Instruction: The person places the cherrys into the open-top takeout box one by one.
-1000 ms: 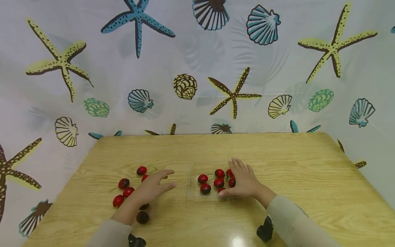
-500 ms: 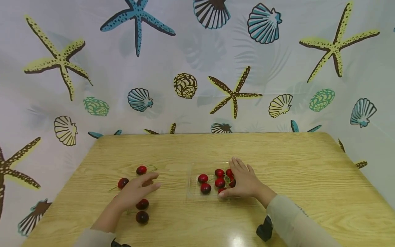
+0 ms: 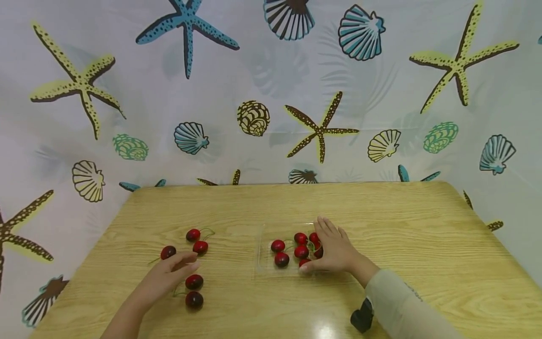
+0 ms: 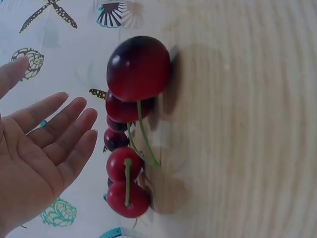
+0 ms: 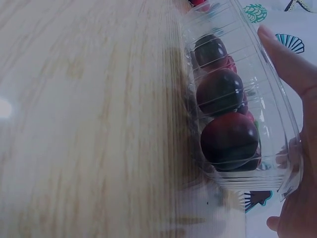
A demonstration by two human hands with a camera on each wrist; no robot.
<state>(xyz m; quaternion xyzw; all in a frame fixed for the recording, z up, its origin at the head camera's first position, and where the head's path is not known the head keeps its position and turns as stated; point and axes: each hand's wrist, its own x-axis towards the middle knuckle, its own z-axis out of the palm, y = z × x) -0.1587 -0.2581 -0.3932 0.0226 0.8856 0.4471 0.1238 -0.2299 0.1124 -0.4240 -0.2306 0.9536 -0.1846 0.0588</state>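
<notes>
My left hand (image 3: 163, 280) hovers low over the loose cherries at the left, fingers relaxed and thumb apart, nothing in its grasp. In the left wrist view its palm (image 4: 37, 153) faces a row of dark red cherries (image 4: 138, 69) with green stems. Two cherries (image 3: 194, 291) lie just right of the hand, and others (image 3: 193, 235) lie beyond it; some are hidden under it. My right hand (image 3: 338, 252) grips the right end of a clear plastic box (image 3: 259, 256), thumb at the near rim and fingers over the far one. Several cherries (image 3: 281, 259) sit inside the box.
The wooden table (image 3: 381, 207) reaches back to a white cloth (image 3: 237, 70) printed with starfish and shells. Between the loose cherries and the box runs a stretch of bare wood (image 3: 233, 268). A black wrist device (image 3: 362, 315) hangs under the right sleeve.
My left hand has drawn left and toward me, uncovering cherries on its right and covering others on the left. The right hand and the box stay put.
</notes>
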